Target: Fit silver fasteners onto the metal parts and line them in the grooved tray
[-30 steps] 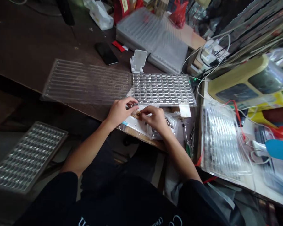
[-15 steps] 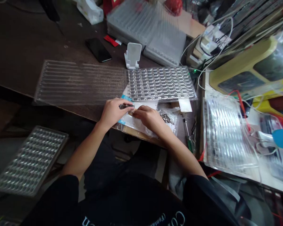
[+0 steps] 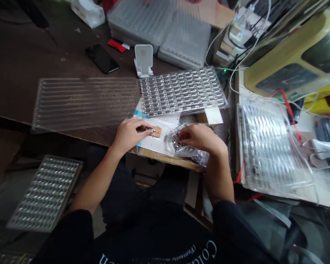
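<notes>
- Silvery metal shows between the thumb and fingertips of our left hand (image 3: 128, 135), clamped on a small connector (image 3: 150, 128).
- We have our right hand (image 3: 205, 138) at the open bag (image 3: 169, 143), fingers bent down onto the loose screws (image 3: 177, 140); we cannot tell whether they are together or apart.
- Just beside the connector, our brown block (image 3: 156, 132) lies on the white sheet (image 3: 162, 147).
- Beyond our hands, the filled tray (image 3: 224, 102) and, to its left, the ribbed tray (image 3: 85, 104) lie on our bench (image 3: 13, 84).
- Farther back stand the white stand (image 3: 143, 58) and, lying flat, the phone (image 3: 102, 58).
</notes>
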### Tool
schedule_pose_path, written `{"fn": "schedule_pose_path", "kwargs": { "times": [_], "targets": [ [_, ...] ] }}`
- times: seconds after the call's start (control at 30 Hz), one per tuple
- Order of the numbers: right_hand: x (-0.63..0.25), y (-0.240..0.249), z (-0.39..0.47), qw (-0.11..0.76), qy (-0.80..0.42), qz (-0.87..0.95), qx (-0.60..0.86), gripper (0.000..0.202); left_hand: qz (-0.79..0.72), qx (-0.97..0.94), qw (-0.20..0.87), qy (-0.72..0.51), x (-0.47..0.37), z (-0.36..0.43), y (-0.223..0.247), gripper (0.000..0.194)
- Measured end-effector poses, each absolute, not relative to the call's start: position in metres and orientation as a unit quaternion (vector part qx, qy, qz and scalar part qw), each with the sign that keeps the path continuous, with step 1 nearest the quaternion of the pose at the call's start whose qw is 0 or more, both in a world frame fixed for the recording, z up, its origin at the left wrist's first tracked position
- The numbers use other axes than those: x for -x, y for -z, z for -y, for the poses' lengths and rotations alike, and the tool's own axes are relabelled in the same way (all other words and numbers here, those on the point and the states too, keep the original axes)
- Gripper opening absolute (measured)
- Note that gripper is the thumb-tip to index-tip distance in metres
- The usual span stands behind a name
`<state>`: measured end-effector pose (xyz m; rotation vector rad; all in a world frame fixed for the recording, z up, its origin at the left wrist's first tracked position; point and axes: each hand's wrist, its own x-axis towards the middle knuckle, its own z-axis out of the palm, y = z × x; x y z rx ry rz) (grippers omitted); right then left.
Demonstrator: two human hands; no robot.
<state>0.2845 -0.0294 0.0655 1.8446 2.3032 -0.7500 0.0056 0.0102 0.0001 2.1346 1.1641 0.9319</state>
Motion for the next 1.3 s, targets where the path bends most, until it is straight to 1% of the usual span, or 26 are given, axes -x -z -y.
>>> {"fn": "schedule_pose_path", "kwargs": {
  "times": [0.13,0.23,0.37,0.63,0.73,0.9,1.0,1.07,1.13,1.23,1.3],
  "targets": [
    [-0.282,-0.066,0.029,0.042,0.248,-0.769,-0.587,0.016,-0.430,-0.803,0.246,-0.331,-0.007,-0.011,-0.001,0.007],
    [-0.290,-0.069,0.029,0.021,0.264,-0.768,-0.583,0.013,-0.428,-0.807,0.236,-0.331,-0.007,-0.011,-0.002,0.007],
    [-0.296,-0.071,0.030,-0.017,0.271,-0.763,-0.586,0.016,-0.421,-0.808,0.238,-0.337,-0.008,-0.011,-0.002,0.006],
    [-0.278,-0.075,0.030,-0.127,0.278,-0.751,-0.585,0.013,-0.426,-0.800,0.260,-0.333,-0.010,-0.009,-0.004,0.003],
    [-0.268,-0.067,0.026,-0.177,0.295,-0.763,-0.548,0.019,-0.428,-0.798,0.267,-0.329,-0.010,-0.009,-0.003,0.004],
    [-0.247,-0.044,0.018,-0.253,0.275,-0.770,-0.517,0.028,-0.424,-0.802,0.270,-0.324,-0.010,-0.011,0.001,0.006],
    [-0.236,-0.035,0.017,-0.257,0.269,-0.771,-0.517,0.027,-0.415,-0.804,0.276,-0.325,-0.011,-0.010,0.002,0.009],
    [-0.230,-0.033,0.016,-0.248,0.268,-0.773,-0.519,0.026,-0.411,-0.799,0.281,-0.337,-0.011,-0.008,0.000,0.007],
    [-0.227,-0.032,0.016,-0.240,0.273,-0.764,-0.532,0.024,-0.427,-0.775,0.276,-0.375,-0.010,-0.008,-0.003,0.006],
    [-0.222,-0.032,0.017,-0.233,0.306,-0.734,-0.560,0.022,-0.473,-0.725,0.245,-0.437,-0.005,-0.009,-0.007,0.010],
    [-0.220,-0.031,0.017,-0.230,0.323,-0.726,-0.562,0.022,-0.480,-0.722,0.234,-0.440,-0.003,-0.010,-0.008,0.010]
  ]
}}
